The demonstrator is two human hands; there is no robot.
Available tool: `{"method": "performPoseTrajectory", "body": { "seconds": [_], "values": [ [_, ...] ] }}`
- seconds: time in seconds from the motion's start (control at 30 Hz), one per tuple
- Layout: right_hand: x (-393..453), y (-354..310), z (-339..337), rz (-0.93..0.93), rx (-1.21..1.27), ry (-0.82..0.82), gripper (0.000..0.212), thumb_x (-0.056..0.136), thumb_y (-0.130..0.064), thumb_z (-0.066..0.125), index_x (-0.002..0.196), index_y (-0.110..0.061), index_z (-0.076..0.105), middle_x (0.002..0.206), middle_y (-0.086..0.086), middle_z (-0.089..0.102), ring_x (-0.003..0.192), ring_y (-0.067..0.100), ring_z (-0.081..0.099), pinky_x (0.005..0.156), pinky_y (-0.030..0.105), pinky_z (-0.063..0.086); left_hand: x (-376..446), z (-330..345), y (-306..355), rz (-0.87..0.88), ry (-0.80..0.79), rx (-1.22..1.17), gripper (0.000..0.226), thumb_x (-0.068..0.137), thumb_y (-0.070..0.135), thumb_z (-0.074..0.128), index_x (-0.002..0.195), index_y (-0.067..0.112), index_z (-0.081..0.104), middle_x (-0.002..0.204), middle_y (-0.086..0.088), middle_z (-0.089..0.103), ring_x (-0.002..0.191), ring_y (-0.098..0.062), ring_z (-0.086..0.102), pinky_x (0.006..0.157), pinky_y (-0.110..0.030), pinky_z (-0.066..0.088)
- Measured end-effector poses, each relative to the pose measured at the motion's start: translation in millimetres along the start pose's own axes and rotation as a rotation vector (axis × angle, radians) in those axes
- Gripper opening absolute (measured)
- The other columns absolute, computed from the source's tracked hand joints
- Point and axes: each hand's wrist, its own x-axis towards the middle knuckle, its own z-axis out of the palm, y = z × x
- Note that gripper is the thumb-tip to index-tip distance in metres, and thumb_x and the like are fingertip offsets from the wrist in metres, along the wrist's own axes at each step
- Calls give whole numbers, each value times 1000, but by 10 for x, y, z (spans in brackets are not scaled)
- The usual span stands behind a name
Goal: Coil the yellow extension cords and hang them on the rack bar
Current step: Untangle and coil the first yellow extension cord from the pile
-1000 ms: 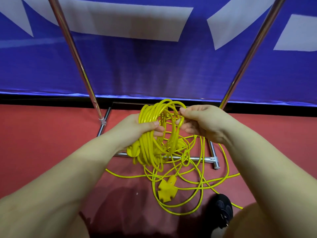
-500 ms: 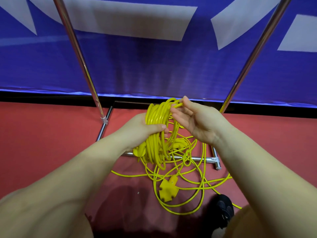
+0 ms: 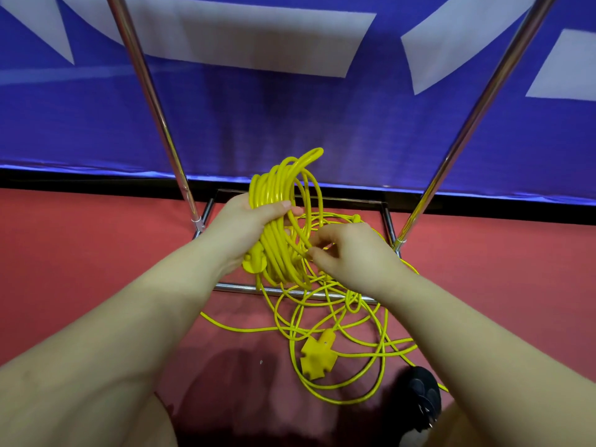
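At about nine o'clock of the scene the left upright (image 3: 151,101) of a chrome rack slants down to the red floor (image 3: 80,269), in front of a blue banner (image 3: 274,117) with pale shapes. Just right of its foot, the left hand (image 3: 245,230) grips a thick coil (image 3: 280,221) of yellow extension cord, the fingers wrapped round the bundled loops and the thumb pressed across the front; a round yellow plug (image 3: 254,262) shows under the heel of that hand, touching the coil. The coil stands roughly upright above the rack's base bar (image 3: 238,288). At three o'clock of the coil, the right hand (image 3: 351,253) pinches a single strand between thumb and fingers (image 3: 317,254), close against the coil's side. Below both hands, toward six o'clock, the loose cord (image 3: 338,321) lies in tangled loops on the floor, crossing over the base bar, with a yellow multi-outlet socket (image 3: 317,354) resting among them. At about five o'clock a black shoe (image 3: 419,395) sits by the outer loops. At the far right, the right upright (image 3: 477,117) leans up toward one o'clock.
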Motion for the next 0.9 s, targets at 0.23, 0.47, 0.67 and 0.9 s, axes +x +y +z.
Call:
{"method": "performPoseTrajectory", "body": {
  "seconds": [0.23,0.47,0.67,0.9],
  "values": [
    [6,201,-28,125,-7,-261,21,97,-34,43,81,-21,43,82,5,65,84,28,61,76,38,48,52,-134,96,28,157,-41,13,92,11,55,85,4,63,57,3,67,52,-9,59,58,-25,54],
    [27,166,-86,217,85,31,34,96,-40,44,117,-16,54,72,-1,62,72,25,65,74,39,52,37,-148,43,11,99,100,6,91,13,57,91,13,64,74,4,73,68,-10,60,71,-31,54],
    [58,98,-215,257,191,316,47,102,-31,26,146,-17,31,132,8,53,122,23,46,90,30,34,29,-96,-21,-36,51,72,17,91,13,56,103,3,62,75,2,73,59,-5,63,60,-26,57],
    [57,195,-264,168,142,633,30,92,-22,57,122,-23,63,78,3,52,74,17,50,66,28,37,25,-74,-5,-11,39,26,8,93,10,53,95,8,60,75,0,74,65,-9,68,64,-27,57]
  ]
}}
